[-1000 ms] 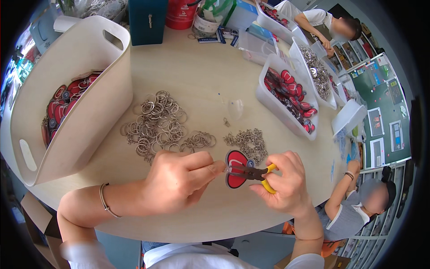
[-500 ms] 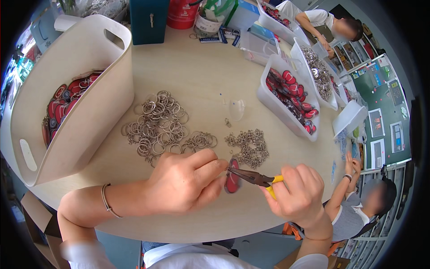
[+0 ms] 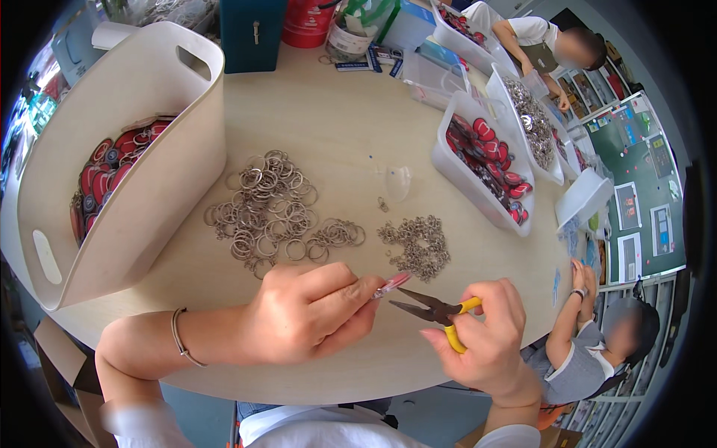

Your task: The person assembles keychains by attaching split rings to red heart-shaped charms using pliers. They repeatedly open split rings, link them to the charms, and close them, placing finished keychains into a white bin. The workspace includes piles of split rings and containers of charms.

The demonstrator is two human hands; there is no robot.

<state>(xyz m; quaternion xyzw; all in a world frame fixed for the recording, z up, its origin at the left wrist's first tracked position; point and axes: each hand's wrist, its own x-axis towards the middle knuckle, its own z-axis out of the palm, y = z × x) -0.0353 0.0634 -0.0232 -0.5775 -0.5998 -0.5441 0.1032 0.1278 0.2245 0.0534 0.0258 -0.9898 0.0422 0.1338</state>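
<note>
Between the thumb and fingers of my left hand (image 3: pixel 317 310) a red flip-flop-shaped keychain charm (image 3: pixel 393 283) is pinched, turned nearly edge-on. My right hand (image 3: pixel 489 328) grips needle-nose pliers (image 3: pixel 429 307) with yellow handles. Their dark jaws are spread and point at the charm, just right of my left fingertips. Beyond my hands lie a heap of split key rings (image 3: pixel 272 205), some with short chains, and a smaller pile of little metal rings (image 3: pixel 418 245). Any ring at the charm's end is hidden by my fingers.
A tall cream bin (image 3: pixel 187 119) with red charms stands at the left. At the right are a white tray of red charms (image 3: pixel 482 160) and a tray of metal parts (image 3: pixel 530 119). Two other people sit along the right side. A dark green box (image 3: pixel 250 37) stands at the back.
The charm has swung from hanging down to lying nearly edge-on in my left fingers. The pliers have drawn back slightly to the right, and their jaws have opened.
</note>
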